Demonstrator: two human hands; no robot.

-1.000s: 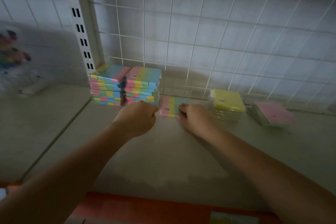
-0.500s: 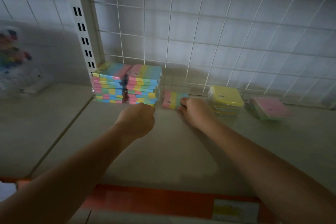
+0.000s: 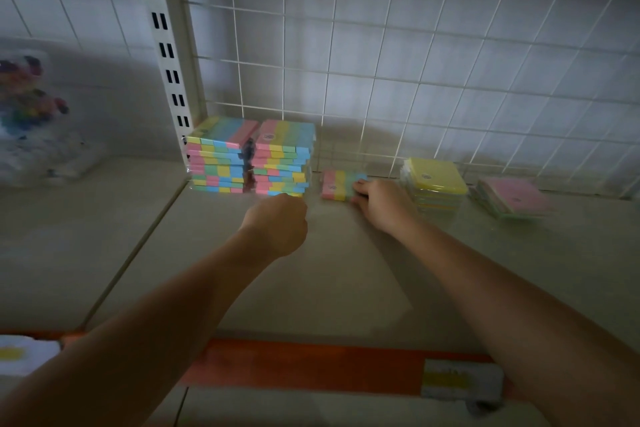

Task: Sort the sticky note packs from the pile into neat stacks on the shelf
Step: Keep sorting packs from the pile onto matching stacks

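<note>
Right hand (image 3: 379, 204) seemingly gripping striped pack (image 3: 337, 184), beside stacks (image 3: 251, 158)

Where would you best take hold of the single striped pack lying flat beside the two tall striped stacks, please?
Probably by its two long side edges, coming from the front. The single striped pack lies flat on the shelf, the right striped stack is close on its left, and the wire grid stands behind. The right hand already touches its right end.

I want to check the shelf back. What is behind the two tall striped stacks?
Behind the two tall striped stacks stand a white wire grid and a slotted upright post. The shelf strip directly behind them is covered, so anything there cannot be seen.
</note>
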